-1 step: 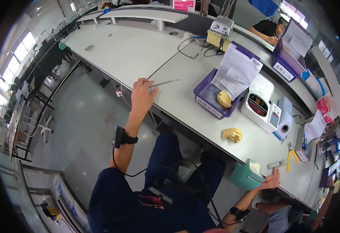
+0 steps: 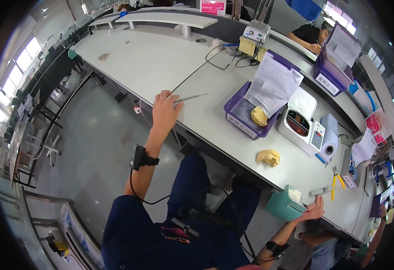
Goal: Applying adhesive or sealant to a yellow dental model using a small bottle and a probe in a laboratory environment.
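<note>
My left hand (image 2: 164, 111) rests at the table's front edge, fingers closed. A thin, pointed metal dental instrument (image 2: 192, 97) sticks out between its thumb and forefinger, pointing right. Far to the right, my right hand (image 2: 313, 210) lies at the table edge, fingers stretched out and holding nothing visible. Beside it is a teal box (image 2: 284, 204) with white material in its top. Just beyond its fingertips lie a clear tube-like object (image 2: 321, 191) and yellow-handled pliers (image 2: 333, 191). A yellowish plaster dental model (image 2: 268, 157) sits on the table between my hands.
A purple tray (image 2: 239, 118) holds another plaster model (image 2: 259, 116) and papers (image 2: 273, 83). Right of it stand a white wax heater (image 2: 306, 141), lid raised, and a paper roll (image 2: 330, 146). A control box (image 2: 256, 31) trails cables. A co-worker (image 2: 306, 38) sits across.
</note>
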